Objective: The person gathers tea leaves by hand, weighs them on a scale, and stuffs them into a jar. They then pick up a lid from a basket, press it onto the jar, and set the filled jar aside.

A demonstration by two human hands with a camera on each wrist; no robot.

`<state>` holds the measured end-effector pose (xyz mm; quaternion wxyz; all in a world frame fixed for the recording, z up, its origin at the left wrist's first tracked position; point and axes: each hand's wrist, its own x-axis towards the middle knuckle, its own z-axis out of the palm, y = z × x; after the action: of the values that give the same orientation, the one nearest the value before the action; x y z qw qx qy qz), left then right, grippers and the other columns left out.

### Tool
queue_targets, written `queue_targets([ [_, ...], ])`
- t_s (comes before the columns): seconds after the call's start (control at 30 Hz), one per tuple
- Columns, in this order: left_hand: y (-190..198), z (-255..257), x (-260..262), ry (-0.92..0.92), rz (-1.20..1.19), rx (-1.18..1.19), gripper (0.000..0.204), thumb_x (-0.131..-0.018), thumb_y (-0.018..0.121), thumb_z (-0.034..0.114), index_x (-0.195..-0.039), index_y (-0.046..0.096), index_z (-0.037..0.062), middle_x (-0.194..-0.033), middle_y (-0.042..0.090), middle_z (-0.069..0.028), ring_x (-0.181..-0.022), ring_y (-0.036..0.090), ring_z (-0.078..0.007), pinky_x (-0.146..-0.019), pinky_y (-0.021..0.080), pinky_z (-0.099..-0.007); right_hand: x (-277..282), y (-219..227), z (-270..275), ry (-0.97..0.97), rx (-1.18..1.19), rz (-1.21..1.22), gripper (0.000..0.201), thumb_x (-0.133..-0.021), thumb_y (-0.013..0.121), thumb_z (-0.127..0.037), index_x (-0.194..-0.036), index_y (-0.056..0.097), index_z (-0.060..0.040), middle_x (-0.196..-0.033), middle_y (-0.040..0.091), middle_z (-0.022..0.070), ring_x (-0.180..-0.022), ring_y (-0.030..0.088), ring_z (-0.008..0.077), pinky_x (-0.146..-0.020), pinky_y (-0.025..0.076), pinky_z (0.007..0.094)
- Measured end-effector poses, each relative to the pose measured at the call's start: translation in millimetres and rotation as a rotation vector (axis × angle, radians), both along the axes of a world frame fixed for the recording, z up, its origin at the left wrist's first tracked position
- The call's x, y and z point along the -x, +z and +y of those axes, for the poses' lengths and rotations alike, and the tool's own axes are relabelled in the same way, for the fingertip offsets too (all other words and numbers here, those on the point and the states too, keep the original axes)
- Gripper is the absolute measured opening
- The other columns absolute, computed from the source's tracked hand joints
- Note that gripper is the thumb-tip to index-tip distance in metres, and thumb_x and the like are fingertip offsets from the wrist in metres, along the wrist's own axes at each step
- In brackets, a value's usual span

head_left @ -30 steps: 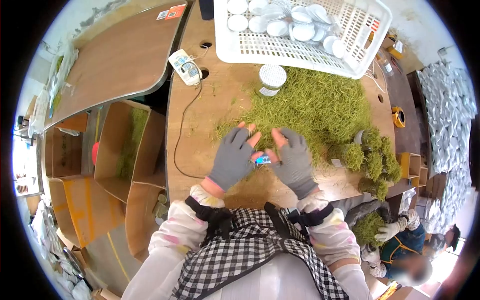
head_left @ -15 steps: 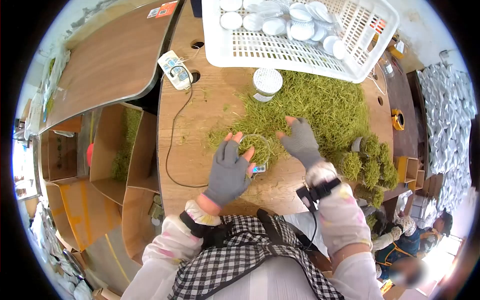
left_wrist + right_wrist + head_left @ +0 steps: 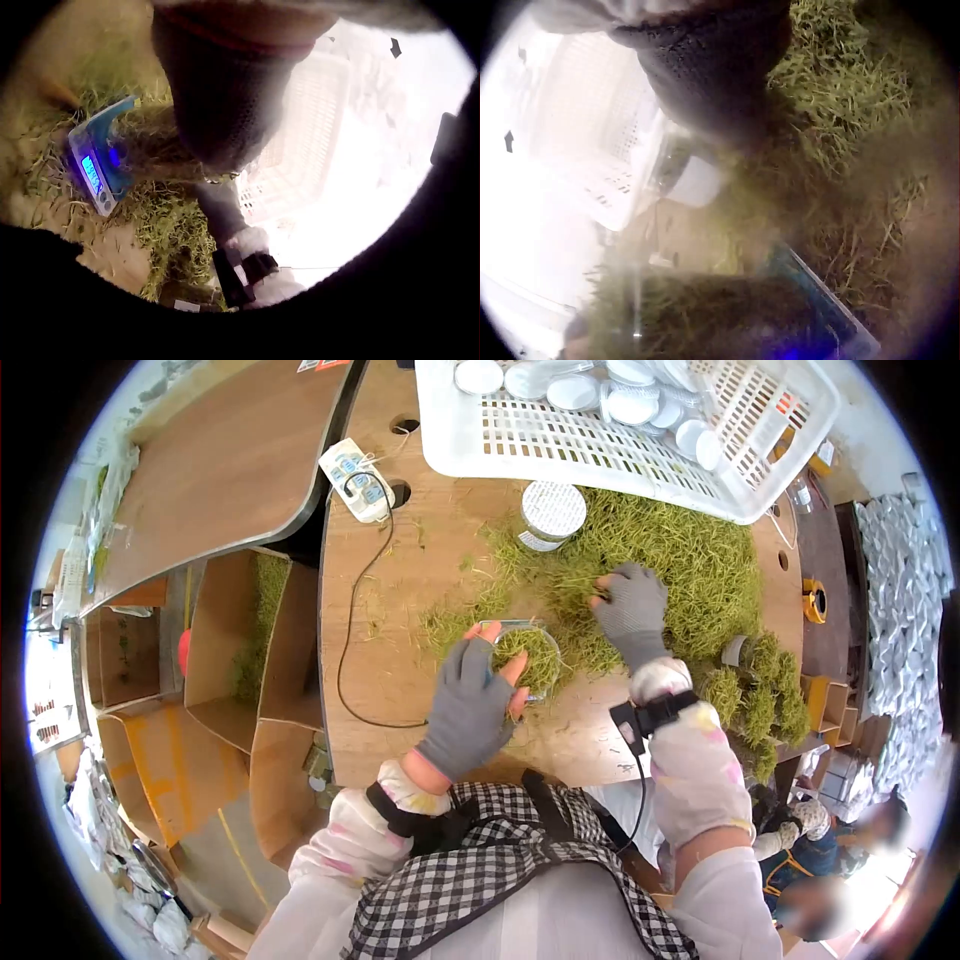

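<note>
The left hand (image 3: 468, 705) is cupping a clear tub (image 3: 530, 657) of green strands on the scale (image 3: 96, 166); the right hand (image 3: 630, 610) is curling into the heap (image 3: 670, 565) on the surface (image 3: 410, 590). The strands are probably feeling light and loose, so pinching small tufts is suiting them.

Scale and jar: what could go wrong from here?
1. The jar is heaped with green strands and sits on the small scale; the left hand resting against it could skew the reading or tip it.
2. The right hand reaches into the loose pile right beside the scale; dragged strands may land on the scale.
</note>
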<state>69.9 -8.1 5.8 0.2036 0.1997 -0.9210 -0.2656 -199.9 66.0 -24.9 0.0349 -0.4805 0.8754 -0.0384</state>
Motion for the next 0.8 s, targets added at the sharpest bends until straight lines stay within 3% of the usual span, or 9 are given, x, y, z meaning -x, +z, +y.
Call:
queue_targets([
  [0.07, -10.1, 2.8, -3.3, 0.004, 0.008, -0.053, 0.048, -0.086, 0.077, 0.016, -0.132, 0.064, 0.0057, -0.146, 0.044, -0.0283, -0.13, 0.05, -0.0494, -0.104, 0.047, -0.0525, 2.5, 6.0, 19.4, -0.171, 0.148, -0.116, 0.026, -0.079, 0.082, -0.032, -0.097, 0.079, -0.0127, -0.111, 0.066, 0.0104, -0.111, 0.061, 0.0312, -0.101, 0.044, 0.0481],
  [0.1, -13.1, 3.6, -3.6, 0.003, 0.016, -0.1, 0.048, -0.087, 0.077, 0.018, -0.132, 0.064, 0.0058, -0.145, 0.045, -0.0283, -0.128, 0.052, -0.0485, -0.101, 0.05, -0.05, 1.1, 12.2, 26.3, -0.168, 0.33, -0.192, 0.025, -0.079, 0.083, -0.029, -0.096, 0.078, -0.0113, -0.107, 0.066, 0.0109, -0.103, 0.063, 0.031, -0.092, 0.05, 0.0449],
  [0.13, -15.4, 4.2, -3.7, 0.004, 0.022, -0.1, 0.048, -0.087, 0.077, 0.018, -0.132, 0.064, 0.0058, -0.145, 0.045, -0.0283, -0.128, 0.052, -0.0485, -0.101, 0.05, -0.05, -4.9, 16.3, 33.1, -0.165, 0.331, -0.187, 0.025, -0.079, 0.083, -0.029, -0.096, 0.078, -0.0113, -0.107, 0.066, 0.0109, -0.103, 0.063, 0.031, -0.092, 0.05, 0.0449],
  [0.23, -15.3, 5.0, -4.1, 0.019, 0.105, -0.013, 0.046, -0.085, 0.078, 0.018, -0.127, 0.064, 0.0042, -0.139, 0.049, -0.0296, -0.114, 0.061, -0.0458, -0.089, 0.055, -0.0466, -44.4, 48.2, 38.5, 0.038, 0.646, -0.33, 0.024, -0.078, 0.083, -0.022, -0.096, 0.075, -0.0096, -0.102, 0.066, 0.0107, -0.09, 0.064, 0.0315, -0.076, 0.053, 0.0429],
  [0.33, -15.7, 9.4, -7.3, 0.052, 0.071, -0.108, 0.048, -0.087, 0.079, 0.019, -0.13, 0.063, 0.0054, -0.143, 0.05, -0.0259, -0.123, 0.058, -0.0461, -0.094, 0.055, -0.0467, -92.7, 68.2, 30.7, 0.246, 0.489, -0.17, 0.022, -0.078, 0.08, -0.021, -0.095, 0.073, -0.0096, -0.101, 0.066, 0.0097, -0.091, 0.064, 0.0317, -0.077, 0.051, 0.044],
  [0.47, -22.5, 14.6, -8.0, 0.125, 0.133, -0.204, 0.054, -0.084, 0.079, 0.017, -0.134, 0.059, 0.0077, -0.144, 0.051, -0.0233, -0.119, 0.06, -0.046, -0.088, 0.056, -0.0462, -119.8, 52.4, 28.2, 0.307, 0.352, -0.104, 0.018, -0.081, 0.076, -0.02, -0.095, 0.074, -0.01, -0.1, 0.066, 0.0093, -0.093, 0.063, 0.0316, -0.08, 0.049, 0.0451],
  [0.53, -18.1, 15.1, -10.1, 0.141, 0.166, -0.234, 0.056, -0.083, 0.079, 0.015, -0.135, 0.058, 0.0089, -0.144, 0.051, -0.0225, -0.12, 0.06, -0.0464, -0.088, 0.056, -0.0462, -126.0, 59.6, 23.7, 0.287, 0.156, 0.0, 0.018, -0.083, 0.074, -0.021, -0.098, 0.074, -0.0101, -0.1, 0.066, 0.0081, -0.097, 0.063, 0.03, -0.085, 0.047, 0.046],
  [0.63, -15.1, 9.7, -7.5, 0.089, 0.126, -0.03, 0.056, -0.082, 0.078, 0.014, -0.135, 0.059, 0.0094, -0.143, 0.051, -0.0222, -0.123, 0.056, -0.0459, -0.09, 0.055, -0.047, -126.6, 70.6, 34.5, 0.308, 0.259, -0.112, 0.024, -0.086, 0.071, -0.023, -0.104, 0.075, -0.0085, -0.112, 0.066, 0.011, -0.104, 0.062, 0.0322, -0.09, 0.046, 0.0492],
  [0.8, -10.7, 3.7, -9.0, 0.008, 0.081, 0.09, 0.054, -0.083, 0.077, 0.018, -0.134, 0.061, 0.0086, -0.144, 0.048, -0.0247, -0.122, 0.054, -0.0444, -0.098, 0.051, -0.0477, -139.4, 57.1, 51.1, 0.22, 0.303, 0.042, 0.032, -0.09, 0.068, -0.028, -0.112, 0.075, -0.0056, -0.134, 0.057, 0.0201, -0.119, 0.055, 0.0407, -0.103, 0.041, 0.0542],
])
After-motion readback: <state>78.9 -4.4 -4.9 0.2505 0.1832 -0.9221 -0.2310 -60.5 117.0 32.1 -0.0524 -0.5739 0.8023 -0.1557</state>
